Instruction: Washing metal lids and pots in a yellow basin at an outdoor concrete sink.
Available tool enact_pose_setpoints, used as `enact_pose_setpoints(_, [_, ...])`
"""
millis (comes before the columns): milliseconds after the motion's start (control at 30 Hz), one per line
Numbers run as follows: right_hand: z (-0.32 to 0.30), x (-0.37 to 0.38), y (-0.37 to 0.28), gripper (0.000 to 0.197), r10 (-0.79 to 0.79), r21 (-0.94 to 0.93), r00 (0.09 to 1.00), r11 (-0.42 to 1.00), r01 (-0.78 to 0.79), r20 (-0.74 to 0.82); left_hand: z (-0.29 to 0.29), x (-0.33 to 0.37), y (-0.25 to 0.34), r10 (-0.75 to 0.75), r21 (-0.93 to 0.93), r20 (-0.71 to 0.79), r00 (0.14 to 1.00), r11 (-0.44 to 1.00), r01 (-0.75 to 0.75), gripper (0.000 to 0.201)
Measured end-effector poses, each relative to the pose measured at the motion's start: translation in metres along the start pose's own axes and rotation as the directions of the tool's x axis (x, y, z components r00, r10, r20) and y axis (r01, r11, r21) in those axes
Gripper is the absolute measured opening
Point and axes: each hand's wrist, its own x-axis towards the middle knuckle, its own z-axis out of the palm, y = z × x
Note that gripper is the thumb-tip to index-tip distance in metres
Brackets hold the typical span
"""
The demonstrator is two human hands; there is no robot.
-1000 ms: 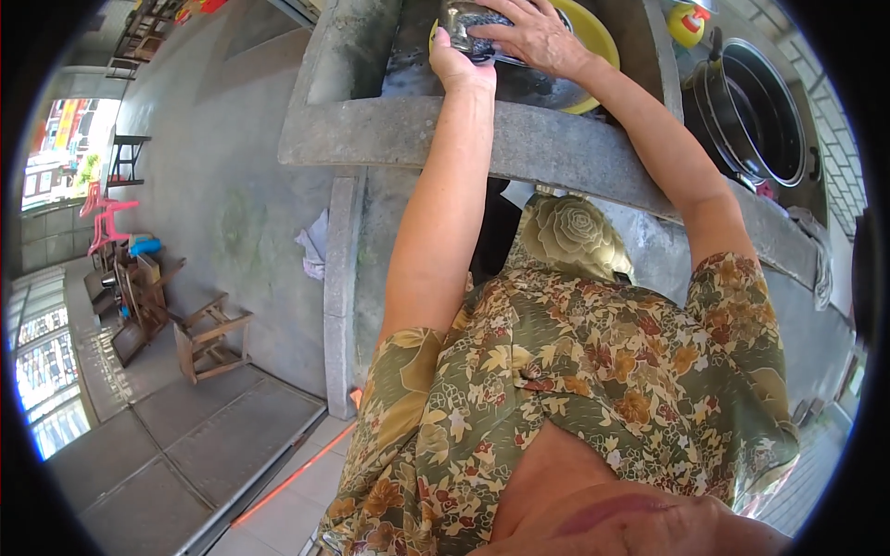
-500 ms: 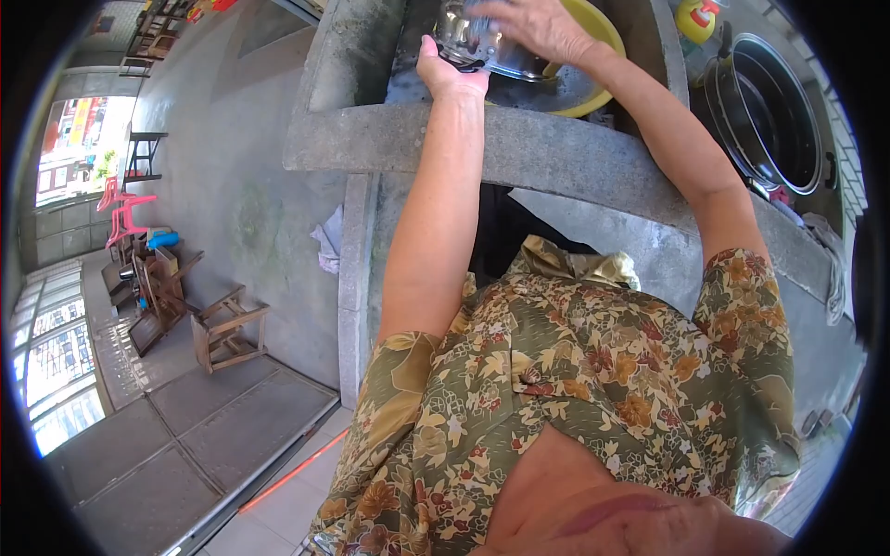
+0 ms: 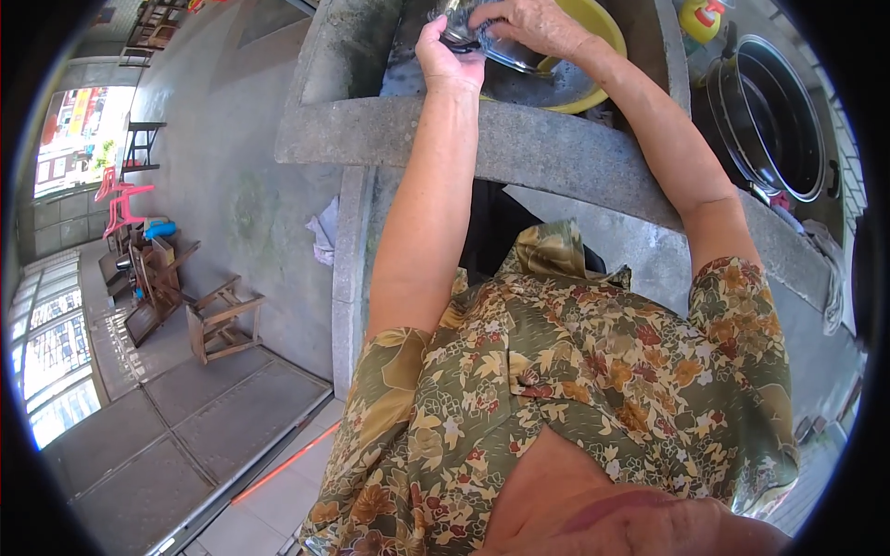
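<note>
My left hand (image 3: 449, 57) grips a shiny metal pot (image 3: 508, 60) by its side, near a black handle (image 3: 462, 46). The pot is tilted over a yellow basin (image 3: 609, 42) standing in a concrete sink (image 3: 371, 134). Against the pot's surface, my right hand (image 3: 542, 26) has its fingers curled. Something greyish shows under those fingertips, too blurred to name. Dark water with suds (image 3: 533, 90) lies in the basin below. The upper edge of the picture cuts off part of the pot.
Large dark pans (image 3: 779, 120) are stacked on the right side of the sink. Beyond them stands a yellow bottle with a red top (image 3: 702, 18). A grey cloth (image 3: 832, 292) hangs at the right edge. Wooden stools (image 3: 222, 320) and a pink chair (image 3: 120, 208) are off to the left.
The pot has tilted and shifted upward, so less of it shows. My right hand has moved slightly down on it, with fingers more curled. My left hand still holds it.
</note>
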Motion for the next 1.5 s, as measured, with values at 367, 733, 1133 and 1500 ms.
enact_pose_setpoints(367, [0.018,-0.001,0.034,0.027,0.113,0.143,0.972,0.986,-0.084,-0.206,0.015,0.001,-0.017,0.087,-0.041,-0.002,0.996,0.995,-0.087,0.041])
enact_pose_setpoints(733, [0.021,0.031,0.001,0.019,0.039,-0.418,0.972,0.898,-0.136,-0.232,0.016,0.025,-0.013,0.043,0.077,-0.017,0.999,0.996,-0.041,0.029])
enact_pose_setpoints(1133, [0.028,0.015,0.006,0.013,0.052,-0.270,0.992,0.959,-0.082,-0.119,0.018,0.003,-0.030,0.107,0.165,-0.031,0.994,0.981,-0.101,0.032])
enact_pose_setpoints(1500, [-0.012,-0.002,0.019,0.018,-0.005,-0.183,0.994,0.983,0.025,0.109,0.044,0.005,-0.034,0.010,0.080,-0.117,0.993,0.997,-0.001,0.037])
